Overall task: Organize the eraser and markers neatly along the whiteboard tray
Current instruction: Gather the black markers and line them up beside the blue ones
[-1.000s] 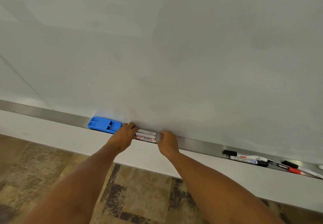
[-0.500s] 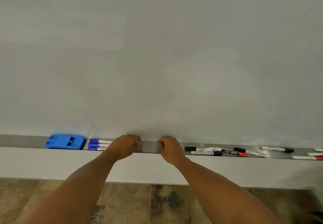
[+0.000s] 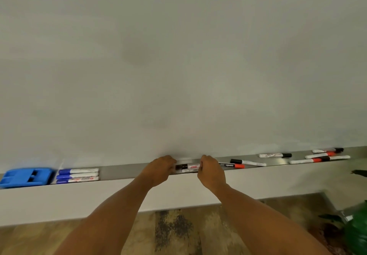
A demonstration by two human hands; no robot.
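Observation:
A blue eraser [image 3: 25, 177] lies at the left end of the metal tray [image 3: 119, 172]. Right beside it, three blue-capped markers [image 3: 78, 175] lie stacked side by side. In the middle of the tray, my left hand [image 3: 160, 170] and my right hand [image 3: 210, 172] are curled against the two ends of a pair of black-capped markers [image 3: 187, 167]. Right of my hands lie a red-and-black marker [image 3: 231, 165], a slanted black-capped marker [image 3: 248, 162], another black-capped one [image 3: 275, 155] and a loose cluster of red and black markers [image 3: 325, 156].
The whiteboard [image 3: 178, 66] fills the view above the tray. A white ledge [image 3: 59, 201] runs below it, over patterned carpet. A green plant [image 3: 357, 233] stands at the lower right, close to my right forearm.
Both hands let go of the blue-capped markers beside the eraser and moved right along the tray. They now close on the ends of the black-capped pair.

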